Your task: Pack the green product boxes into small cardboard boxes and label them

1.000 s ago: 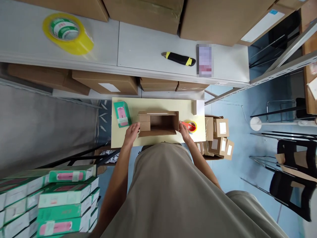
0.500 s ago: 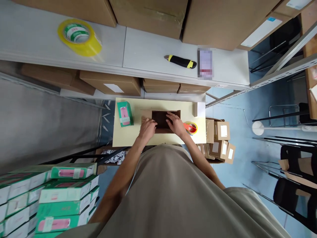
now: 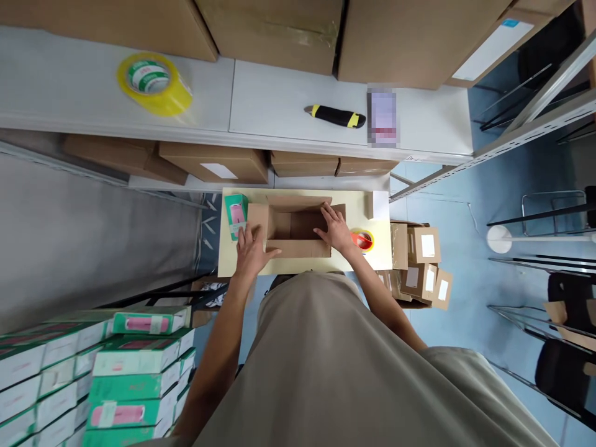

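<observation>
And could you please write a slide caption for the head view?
Left hand and right hand at an open cardboard box on a pale yellow table, with a green box nearby.

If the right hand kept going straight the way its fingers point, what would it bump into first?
Probably the far flap of the open carton: the fingers of the right hand point that way, fingertips over it. Depth is unclear, so they might pass above.
</observation>
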Demonstrator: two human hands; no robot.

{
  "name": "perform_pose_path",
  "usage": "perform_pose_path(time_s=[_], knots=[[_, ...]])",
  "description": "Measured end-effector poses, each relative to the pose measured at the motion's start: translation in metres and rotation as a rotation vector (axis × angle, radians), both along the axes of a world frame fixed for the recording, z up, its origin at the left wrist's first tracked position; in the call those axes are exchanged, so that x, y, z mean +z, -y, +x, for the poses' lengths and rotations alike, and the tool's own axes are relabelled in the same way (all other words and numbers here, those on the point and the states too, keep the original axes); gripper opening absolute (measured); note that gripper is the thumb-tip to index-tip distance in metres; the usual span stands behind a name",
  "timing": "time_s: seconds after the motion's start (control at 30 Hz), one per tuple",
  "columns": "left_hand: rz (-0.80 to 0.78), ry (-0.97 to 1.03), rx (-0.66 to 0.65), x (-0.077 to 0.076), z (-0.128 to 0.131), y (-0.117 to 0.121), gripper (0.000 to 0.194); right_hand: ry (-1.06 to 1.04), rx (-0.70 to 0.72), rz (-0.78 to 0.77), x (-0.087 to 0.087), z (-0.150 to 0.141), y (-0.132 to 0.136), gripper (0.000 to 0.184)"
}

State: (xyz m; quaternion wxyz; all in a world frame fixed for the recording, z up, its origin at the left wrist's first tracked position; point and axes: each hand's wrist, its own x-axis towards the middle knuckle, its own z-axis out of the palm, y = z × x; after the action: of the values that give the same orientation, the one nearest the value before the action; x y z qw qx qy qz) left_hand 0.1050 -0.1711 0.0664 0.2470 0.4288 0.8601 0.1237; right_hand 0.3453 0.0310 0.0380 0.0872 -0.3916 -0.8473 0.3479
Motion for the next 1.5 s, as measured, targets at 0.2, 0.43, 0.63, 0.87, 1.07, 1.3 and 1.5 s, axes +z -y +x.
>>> perform_pose_path(time_s=[0.2,0.43,0.63,0.87,1.07,1.3,1.5], knots=[[0.186,-0.018,0.151,0.003,-0.009,-0.008,0.099,-0.102,-0.264,0.181,0.014,0.037,0.007,0.056],[0.125,-0.075,0.306,0.000,-0.018,-0.041,0.070,-0.126,-0.379,0.096,-0.002,0.052,0.022,0.022],[0.121,-0.147,0.326,0.015,0.003,-0.036,0.047,-0.217,-0.337,0.044,-0.004,0.055,0.018,0.017],[0.224,-0.186,0.468,0.051,0.047,0.031,0.048,-0.350,-0.250,-0.016,0.005,0.059,0.016,0.023],[0.309,-0.164,0.626,0.073,0.064,0.104,0.053,-0.385,-0.209,-0.155,0.021,0.034,0.052,0.031],[0.512,-0.162,0.854,0.089,0.052,0.235,0.061,-0.349,-0.053,-0.272,0.079,-0.042,0.135,0.045],[0.782,-0.111,1.196,0.101,0.051,0.398,0.059,-0.424,0.153,-0.238,0.132,-0.128,0.257,0.044]])
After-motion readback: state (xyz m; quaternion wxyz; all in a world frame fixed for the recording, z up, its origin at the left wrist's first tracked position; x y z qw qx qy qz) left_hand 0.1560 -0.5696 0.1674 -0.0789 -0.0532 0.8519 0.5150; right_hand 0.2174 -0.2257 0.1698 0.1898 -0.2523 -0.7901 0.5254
